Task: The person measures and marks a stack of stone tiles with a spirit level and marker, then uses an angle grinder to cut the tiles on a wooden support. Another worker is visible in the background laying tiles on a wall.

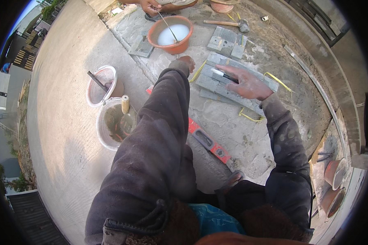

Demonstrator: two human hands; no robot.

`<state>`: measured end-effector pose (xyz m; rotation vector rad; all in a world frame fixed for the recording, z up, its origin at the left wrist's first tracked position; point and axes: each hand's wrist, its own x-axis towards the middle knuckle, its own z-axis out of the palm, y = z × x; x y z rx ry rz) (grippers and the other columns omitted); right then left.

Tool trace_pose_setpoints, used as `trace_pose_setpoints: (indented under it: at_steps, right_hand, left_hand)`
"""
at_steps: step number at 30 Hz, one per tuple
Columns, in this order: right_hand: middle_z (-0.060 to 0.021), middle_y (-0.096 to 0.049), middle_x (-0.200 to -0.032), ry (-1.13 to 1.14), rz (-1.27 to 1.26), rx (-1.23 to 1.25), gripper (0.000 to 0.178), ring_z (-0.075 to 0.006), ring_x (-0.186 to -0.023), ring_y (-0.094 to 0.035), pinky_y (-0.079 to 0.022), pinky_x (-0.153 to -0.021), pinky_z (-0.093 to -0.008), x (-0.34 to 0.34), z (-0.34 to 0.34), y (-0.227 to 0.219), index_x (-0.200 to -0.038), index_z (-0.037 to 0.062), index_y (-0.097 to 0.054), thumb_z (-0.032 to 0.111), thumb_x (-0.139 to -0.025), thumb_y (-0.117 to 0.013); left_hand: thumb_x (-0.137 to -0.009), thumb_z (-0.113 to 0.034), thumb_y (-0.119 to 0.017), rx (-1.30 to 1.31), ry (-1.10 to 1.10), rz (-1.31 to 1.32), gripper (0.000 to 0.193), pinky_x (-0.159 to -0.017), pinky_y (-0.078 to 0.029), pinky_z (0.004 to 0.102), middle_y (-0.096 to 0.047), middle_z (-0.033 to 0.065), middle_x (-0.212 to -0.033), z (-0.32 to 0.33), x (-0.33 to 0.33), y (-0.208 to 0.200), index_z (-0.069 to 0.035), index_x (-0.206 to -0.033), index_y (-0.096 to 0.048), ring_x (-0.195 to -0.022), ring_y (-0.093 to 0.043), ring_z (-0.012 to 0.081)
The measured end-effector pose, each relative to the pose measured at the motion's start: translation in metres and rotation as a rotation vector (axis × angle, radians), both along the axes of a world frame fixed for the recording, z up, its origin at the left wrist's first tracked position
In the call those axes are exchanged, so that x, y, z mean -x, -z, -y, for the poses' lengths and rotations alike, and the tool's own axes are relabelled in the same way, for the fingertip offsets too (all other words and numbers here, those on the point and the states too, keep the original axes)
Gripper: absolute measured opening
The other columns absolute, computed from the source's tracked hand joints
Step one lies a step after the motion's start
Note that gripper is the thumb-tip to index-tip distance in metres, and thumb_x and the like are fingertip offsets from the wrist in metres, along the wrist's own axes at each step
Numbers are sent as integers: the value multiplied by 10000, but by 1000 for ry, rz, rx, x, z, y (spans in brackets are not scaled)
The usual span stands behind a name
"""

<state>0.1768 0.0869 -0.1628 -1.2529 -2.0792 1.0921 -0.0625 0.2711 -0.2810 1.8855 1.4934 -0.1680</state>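
Observation:
A stack of grey stone tiles [217, 83] with yellow straps lies on the ground in front of me. Over it, my right hand [249, 84] holds a dark marker [225, 76] with a white end between thumb and fingers, the index finger stretched forward. My left hand [187, 63] is beyond the stack's left end, near the orange basin; its sleeve covers much of it and its fingers are mostly hidden. A red spirit level [209, 141] lies on the ground below my arms, partly covered by my left sleeve.
Another person's hand [150, 5] holds a thin rod in the orange basin [172, 48] of whitish liquid. Two buckets [117, 87] [104, 134] stand at left, the nearer with mortar and a wooden-handled tool [125, 104]. A hammer [243, 26], more tiles [225, 41] and a long metal bar [315, 79] lie beyond.

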Motion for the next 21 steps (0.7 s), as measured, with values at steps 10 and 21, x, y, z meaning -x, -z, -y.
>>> trace_pose_setpoints:
  at_steps: [10, 21]
  right_hand:
    - [-148, -496, -1436, -45, -33, -105, 681, -237, -1300, -480, -366, -1118, -379, -14, -6, 19, -1485, 108, -428, 53, -827, -592]
    - [-179, -673, -1023, 592, 503, 198, 432, -332, -965, -642, -490, -866, -431, -137, 50, 51, -1116, 62, -686, 421, -880, -635]
  left_hand:
    - [-921, -148, -594, 77, -59, -4, 312, -747, -530, 314, -706, 27, -1004, 8, -9, -26, -85, -1226, -607, -817, -668, 146]
    - [-913, -163, -613, -449, 559, 167, 288, -846, -526, 410, -719, 174, -1023, -21, -13, -18, -104, -1193, -652, -961, -680, 366]
